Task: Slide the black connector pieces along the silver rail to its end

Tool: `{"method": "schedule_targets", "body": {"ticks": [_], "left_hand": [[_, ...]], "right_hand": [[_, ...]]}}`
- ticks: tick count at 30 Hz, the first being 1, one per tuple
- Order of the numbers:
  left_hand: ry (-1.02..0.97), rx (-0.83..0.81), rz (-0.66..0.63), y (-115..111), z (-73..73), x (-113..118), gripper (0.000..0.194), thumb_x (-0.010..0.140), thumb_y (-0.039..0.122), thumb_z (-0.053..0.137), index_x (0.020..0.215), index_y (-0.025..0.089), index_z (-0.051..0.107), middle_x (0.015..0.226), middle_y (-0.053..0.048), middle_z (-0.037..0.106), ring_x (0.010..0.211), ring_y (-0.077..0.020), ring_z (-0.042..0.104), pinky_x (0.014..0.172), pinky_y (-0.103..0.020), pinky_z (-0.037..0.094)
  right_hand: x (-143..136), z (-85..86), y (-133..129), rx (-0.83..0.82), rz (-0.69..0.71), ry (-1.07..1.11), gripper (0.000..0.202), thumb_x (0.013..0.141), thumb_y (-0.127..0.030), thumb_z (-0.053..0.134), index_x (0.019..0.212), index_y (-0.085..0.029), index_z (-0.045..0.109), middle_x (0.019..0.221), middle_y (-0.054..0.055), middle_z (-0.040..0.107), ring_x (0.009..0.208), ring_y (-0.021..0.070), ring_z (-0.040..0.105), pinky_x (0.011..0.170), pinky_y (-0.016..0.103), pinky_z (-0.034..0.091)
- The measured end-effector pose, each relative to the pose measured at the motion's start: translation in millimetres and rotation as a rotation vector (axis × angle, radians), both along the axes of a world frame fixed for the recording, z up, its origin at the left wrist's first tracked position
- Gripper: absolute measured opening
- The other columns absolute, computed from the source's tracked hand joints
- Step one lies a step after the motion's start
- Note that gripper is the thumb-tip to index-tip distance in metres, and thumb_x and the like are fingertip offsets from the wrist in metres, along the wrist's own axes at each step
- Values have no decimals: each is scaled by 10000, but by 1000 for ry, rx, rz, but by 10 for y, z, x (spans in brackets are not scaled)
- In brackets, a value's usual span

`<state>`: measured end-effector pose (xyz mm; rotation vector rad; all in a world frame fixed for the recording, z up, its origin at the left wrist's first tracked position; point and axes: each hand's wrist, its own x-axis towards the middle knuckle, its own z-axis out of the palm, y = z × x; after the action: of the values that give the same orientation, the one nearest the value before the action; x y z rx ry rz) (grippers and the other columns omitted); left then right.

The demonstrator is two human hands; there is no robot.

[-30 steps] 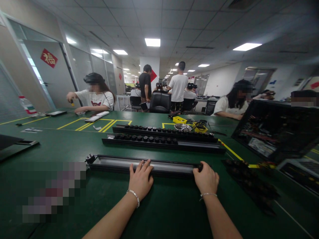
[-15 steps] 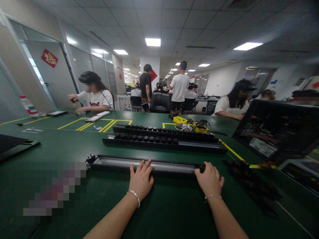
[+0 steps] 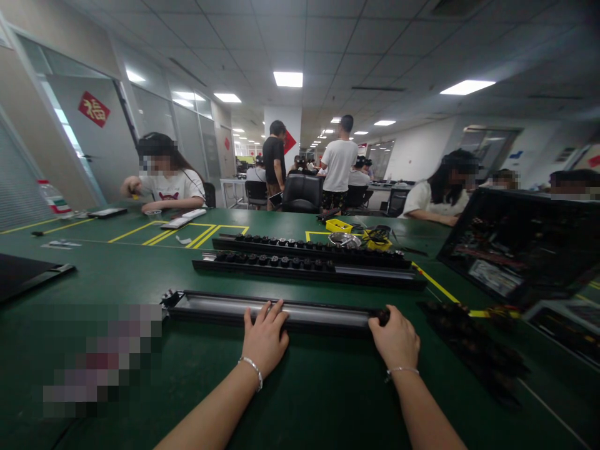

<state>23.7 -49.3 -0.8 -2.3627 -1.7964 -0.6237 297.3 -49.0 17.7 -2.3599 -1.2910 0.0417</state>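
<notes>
A long black rail (image 3: 225,307) with a silvery channel lies crosswise near the table's (image 3: 140,275) near edge. The left hand (image 3: 265,338) rests on its middle, fingers spread flat, grip open. The right hand (image 3: 395,340) is curled at the rail's right end around a small black knob (image 3: 383,315). Two more knob-studded rails (image 3: 304,261) lie farther back; loose black parts (image 3: 473,340) sit to the right.

Ceiling: white grid tiles (image 3: 328,37) with lit rectangular panels (image 3: 287,79).
Left wall: glass partitions (image 3: 154,119); a door (image 3: 100,147) bearing a red diamond sign (image 3: 94,109).
Furniture: broad green table (image 3: 140,275) marked with yellow tape (image 3: 199,236); black office chair (image 3: 300,193) beyond.
Background: white pillar (image 3: 288,128).
</notes>
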Motion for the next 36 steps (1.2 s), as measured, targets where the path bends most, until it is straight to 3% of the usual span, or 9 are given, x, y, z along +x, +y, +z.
{"method": "schedule_targets", "body": {"ticks": [19,36], "left_hand": [[21,-29,22,-25,56,21,360,769,247,444,1108,322,536,1368,10,419,1269,-247,322,1042,-589,89],[11,-23,22,-23,44,23,364,766,247,448,1111,323,535,1366,7,422,1274,-250,315,1040,-592,85]], "right_hand": [[58,-13,3,32,-22,-16,562,780,-387,343,1274,-128,408,1322,132,422,1214,282,364,973,434,325],[126,-22,-17,70,-9,72,561,782,-380,343,1271,-113,418,1261,124,484,1170,293,407,952,414,367]]}}
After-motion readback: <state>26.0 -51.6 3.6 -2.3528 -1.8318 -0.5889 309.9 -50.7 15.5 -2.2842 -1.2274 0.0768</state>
